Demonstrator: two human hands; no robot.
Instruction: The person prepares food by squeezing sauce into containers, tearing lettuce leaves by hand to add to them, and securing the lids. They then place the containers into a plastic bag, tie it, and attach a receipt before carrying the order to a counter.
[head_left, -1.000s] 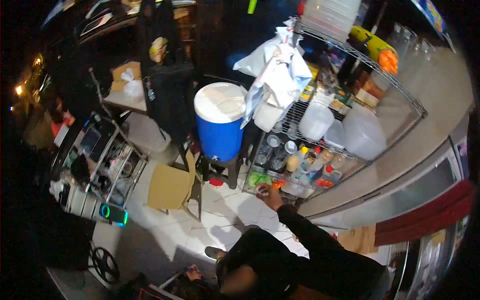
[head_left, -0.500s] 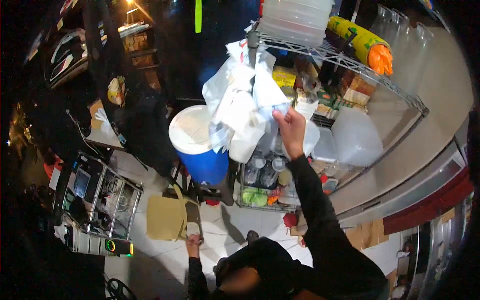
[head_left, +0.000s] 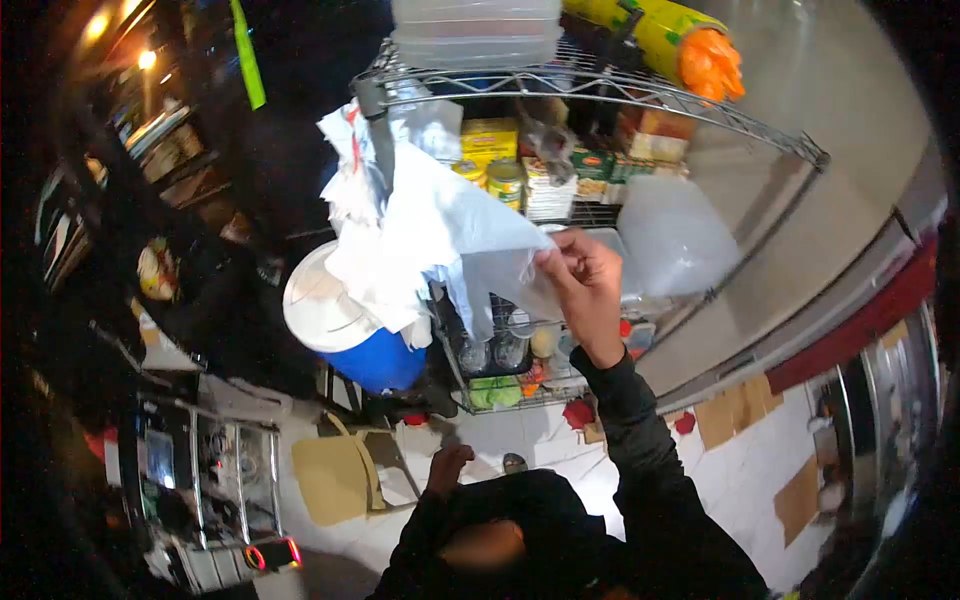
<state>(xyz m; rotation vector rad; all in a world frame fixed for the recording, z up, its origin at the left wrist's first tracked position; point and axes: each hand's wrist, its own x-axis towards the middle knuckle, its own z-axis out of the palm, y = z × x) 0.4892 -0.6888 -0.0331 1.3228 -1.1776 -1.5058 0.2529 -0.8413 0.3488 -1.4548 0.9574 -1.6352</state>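
My right hand (head_left: pixel 588 290) pinches the corner of a thin white plastic bag (head_left: pixel 470 215), which is stretched out to the left. The bag belongs to a bunch of white bags (head_left: pixel 360 250) hanging at the corner post of a wire shelf (head_left: pixel 600 85). Low in the middle, near my body, my left hand (head_left: pixel 450 468) has its fingers curled; whether it holds anything is too small to tell. Below the bunch stands a blue drum with a white lid (head_left: pixel 318 305).
Yellow tins (head_left: pixel 505 180), boxes and a translucent container (head_left: pixel 675 235) stand on the shelf. Clear tubs (head_left: pixel 478 35) and a yellow roll with orange plastic (head_left: pixel 710 65) are on top. A tan chair (head_left: pixel 330 480) and a metal cart (head_left: pixel 240 480) are at the lower left.
The view has shifted, bringing the shelf nearer. My right hand has drawn the bag's corner away from the bunch. My left hand has left the chair's edge and come nearer my body.
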